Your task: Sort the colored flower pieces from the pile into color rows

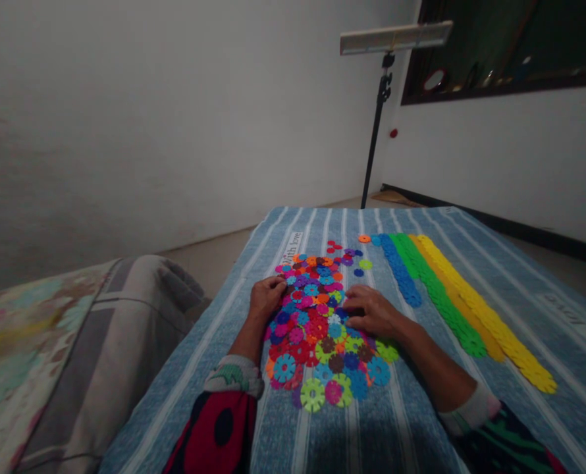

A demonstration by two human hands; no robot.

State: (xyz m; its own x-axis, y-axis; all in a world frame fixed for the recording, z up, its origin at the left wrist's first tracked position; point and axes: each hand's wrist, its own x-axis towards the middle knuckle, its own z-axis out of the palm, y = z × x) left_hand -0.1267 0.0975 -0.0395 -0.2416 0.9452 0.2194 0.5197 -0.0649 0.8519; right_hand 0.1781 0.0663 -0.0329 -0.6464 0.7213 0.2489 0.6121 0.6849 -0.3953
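Observation:
A mixed pile of flower-shaped plastic discs point(313, 309) in many colours lies on the striped cloth. My left hand point(266, 297) is at the left edge of the pile, its fingers curled together; whether a disc is between them is hidden. On the right side of the pile rests my right hand point(372, 312), fingers apart and touching discs. To the right, overlapping discs form long rows: a blue row point(400, 273), a green row point(438, 296), an orange row point(455, 299) and a yellow row point(488, 316).
The blue striped cloth point(199, 388) covers the table. A few red discs point(333, 247) and an orange disc point(365, 239) lie beyond the pile. A draped bed or seat point(139, 329) stands at left. Behind the table rises a lamp stand point(376, 125).

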